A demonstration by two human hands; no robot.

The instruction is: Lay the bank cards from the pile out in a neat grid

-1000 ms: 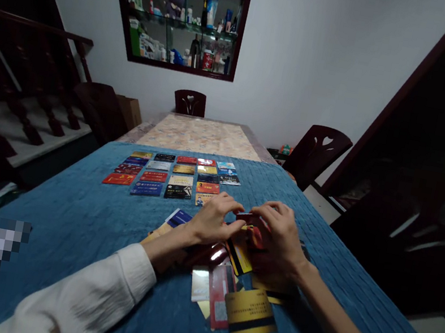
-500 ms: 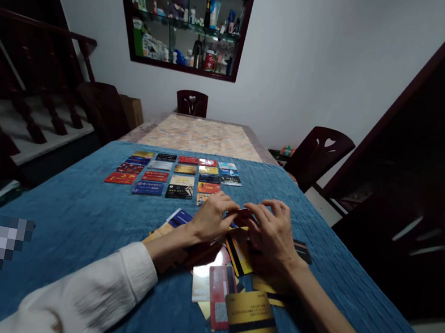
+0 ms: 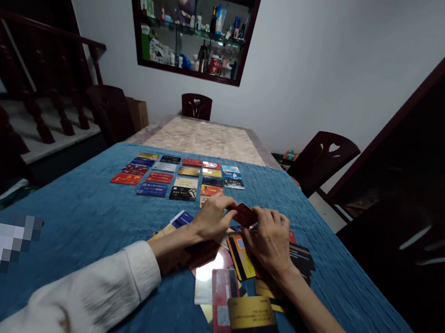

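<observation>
Between my two hands is a dark red card (image 3: pixel 245 215), held above a loose pile of cards. My left hand (image 3: pixel 212 217) pinches its left edge with thumb and fingers. On its right edge the fingers of my right hand (image 3: pixel 271 237) are closed. Under and around my hands lie a yellow card with a black stripe (image 3: pixel 241 257), a red card (image 3: pixel 222 299), a gold card (image 3: pixel 253 322) and dark cards (image 3: pixel 301 258). A blue card (image 3: pixel 183 218) shows beyond my left wrist. Some of the pile is hidden by my hands and forearms.
Rows of cards, among them a blue card (image 3: pixel 152 189) and a black card (image 3: pixel 183 193), lie farther out on the blue tablecloth (image 3: pixel 77 233). Chairs (image 3: pixel 322 160) stand around the table. A wall shelf (image 3: pixel 195 29) holds bottles and a plush toy.
The dark red card has tilted so that its face shows more between my hands. My right hand has turned slightly. The whole view has shifted a little.
</observation>
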